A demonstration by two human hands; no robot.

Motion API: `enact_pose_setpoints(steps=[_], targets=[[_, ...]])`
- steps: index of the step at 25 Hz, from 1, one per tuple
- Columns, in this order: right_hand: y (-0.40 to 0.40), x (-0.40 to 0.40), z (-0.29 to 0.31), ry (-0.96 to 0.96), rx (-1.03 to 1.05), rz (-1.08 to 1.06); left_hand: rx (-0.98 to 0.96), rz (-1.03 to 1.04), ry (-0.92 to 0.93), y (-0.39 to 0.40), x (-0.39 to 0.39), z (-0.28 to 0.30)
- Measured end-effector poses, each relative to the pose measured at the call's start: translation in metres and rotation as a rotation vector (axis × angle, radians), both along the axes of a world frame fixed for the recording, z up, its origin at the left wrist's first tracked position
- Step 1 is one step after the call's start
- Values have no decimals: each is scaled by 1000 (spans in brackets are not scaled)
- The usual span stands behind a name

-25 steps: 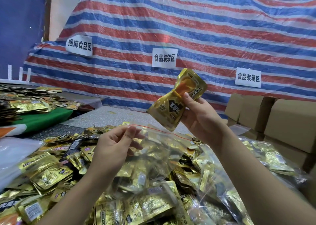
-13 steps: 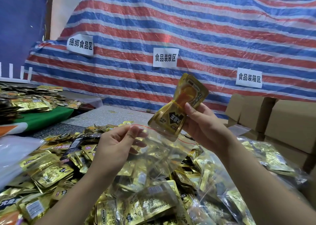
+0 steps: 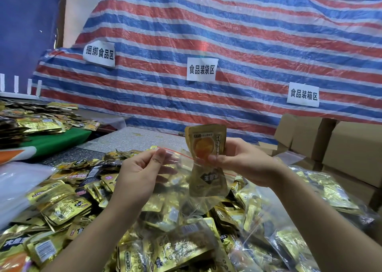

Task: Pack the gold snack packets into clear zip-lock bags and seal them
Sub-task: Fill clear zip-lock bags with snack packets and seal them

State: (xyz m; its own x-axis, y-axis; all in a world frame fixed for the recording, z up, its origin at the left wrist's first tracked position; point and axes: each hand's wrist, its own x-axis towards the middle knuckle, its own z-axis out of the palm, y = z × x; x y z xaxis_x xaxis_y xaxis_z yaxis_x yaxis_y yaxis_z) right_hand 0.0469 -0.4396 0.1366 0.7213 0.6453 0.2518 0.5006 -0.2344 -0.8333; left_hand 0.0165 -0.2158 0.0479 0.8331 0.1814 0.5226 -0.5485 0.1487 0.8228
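A clear zip-lock bag [image 3: 177, 180] with a red strip along its mouth hangs above the pile. My left hand [image 3: 140, 172] pinches the left part of its rim between thumb and fingers. My right hand [image 3: 244, 162] grips a gold snack packet [image 3: 206, 145] at its middle. The packet stands upright, its lower half inside the bag's mouth and its upper half above the red strip. Under both hands lies a heap of loose gold packets [image 3: 62, 207].
Filled clear bags of gold packets [image 3: 322, 191] lie at the right. Brown cardboard boxes [image 3: 349, 147] stand behind them. More gold packets [image 3: 37, 121] cover a green-clothed table at the left. A striped tarp with paper labels [image 3: 201, 69] hangs at the back.
My right hand has brought the packet down and turned it upright, and its lower half has gone into the bag's mouth. My left hand keeps its pinch on the rim.
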Motion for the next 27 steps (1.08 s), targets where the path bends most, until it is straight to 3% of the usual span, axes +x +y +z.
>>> enact_pose_setpoints(steps=[10,16,20,24,27], targets=[[28,-15,25,-249,-541,-112,1,25,21,-2,1,0],[41,-19,35,-287,-788,-136,17,26,19,-4,-2,0],[40,-17,37,-195,-804,-121,3,0,35,-6,-2,-2],[31,-13,30,-68,-635,-113,-29,-11,46,-4,-1,-2],[29,-14,27,-91,-639,-115,-2,-3,42,-6,-2,-2]])
